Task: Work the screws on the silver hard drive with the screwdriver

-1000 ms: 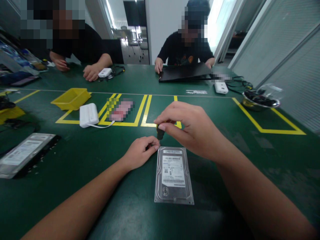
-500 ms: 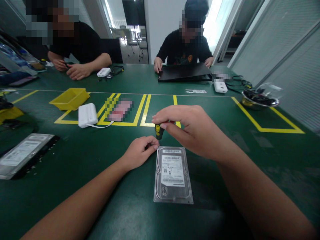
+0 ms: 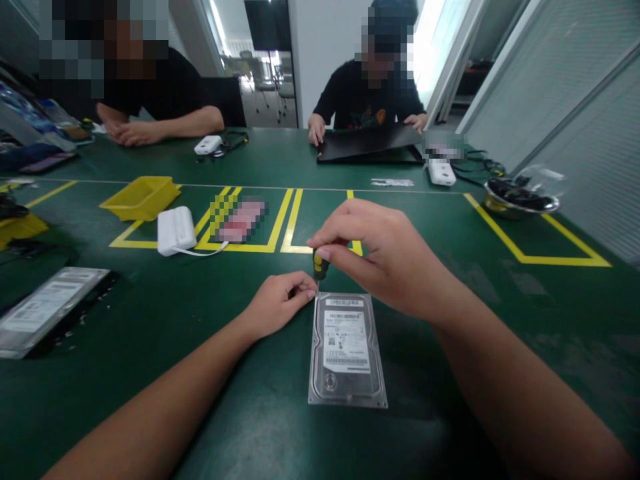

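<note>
A silver hard drive (image 3: 345, 350), its white label facing up, lies flat on the green table just in front of me. My right hand (image 3: 367, 250) grips the black-and-yellow handle of a small screwdriver (image 3: 321, 265) between thumb and fingers. The screwdriver stands almost upright, its thin shaft pointing down at the drive's far left corner. At that same corner is my left hand (image 3: 287, 300), with thumb and fingertips pinched together beside the shaft. Whether they hold the shaft, a screw or the drive's edge I cannot tell.
Another hard drive (image 3: 47, 307) lies at the left on a dark mat. Further back are a yellow bin (image 3: 140, 198), a white power bank (image 3: 176, 230) with a cable, and a metal bowl (image 3: 520, 200) of dark parts. Two people sit opposite, one handling a black panel (image 3: 370, 143).
My right fingers have curled and shifted slightly round the screwdriver handle. My left hand and the drive stay put. Opposite, one person has raised the panel's edge; the other's hands have come together.
</note>
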A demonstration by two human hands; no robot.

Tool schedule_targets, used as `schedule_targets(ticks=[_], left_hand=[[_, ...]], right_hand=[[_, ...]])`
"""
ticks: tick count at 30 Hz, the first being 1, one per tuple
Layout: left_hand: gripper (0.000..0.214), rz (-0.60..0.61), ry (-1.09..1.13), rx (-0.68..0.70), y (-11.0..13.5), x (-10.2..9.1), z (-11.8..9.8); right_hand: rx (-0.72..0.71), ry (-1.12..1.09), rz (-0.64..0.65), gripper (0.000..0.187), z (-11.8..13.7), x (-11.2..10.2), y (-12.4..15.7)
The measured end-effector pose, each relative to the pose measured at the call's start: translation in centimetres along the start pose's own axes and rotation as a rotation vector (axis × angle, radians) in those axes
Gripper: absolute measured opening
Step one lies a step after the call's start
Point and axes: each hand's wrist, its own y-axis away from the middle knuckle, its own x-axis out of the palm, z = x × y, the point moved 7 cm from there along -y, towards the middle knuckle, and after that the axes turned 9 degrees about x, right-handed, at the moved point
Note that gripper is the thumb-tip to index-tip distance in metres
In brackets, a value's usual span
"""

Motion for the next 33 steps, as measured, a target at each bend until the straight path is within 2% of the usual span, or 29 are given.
schedule_targets(ticks=[22, 28, 33], left_hand=[[0.014, 0.007, -0.089, 0.026, -0.12, 0.06, -0.56], [0.015, 0.023, -0.093, 0.043, -0.07, 0.21, -0.52], [0.017, 0.024, -0.091, 0.041, -0.1, 0.18, -0.43]], right_hand=[[0.023, -0.041, 0.056, 0.025, 0.25, 0.02, 0.25], [-0.028, -0.024, 0.01, 0.009, 0.52, -0.05, 0.15], [-0.029, 0.004, -0.004, 0.009, 0.48, 0.22, 0.18]])
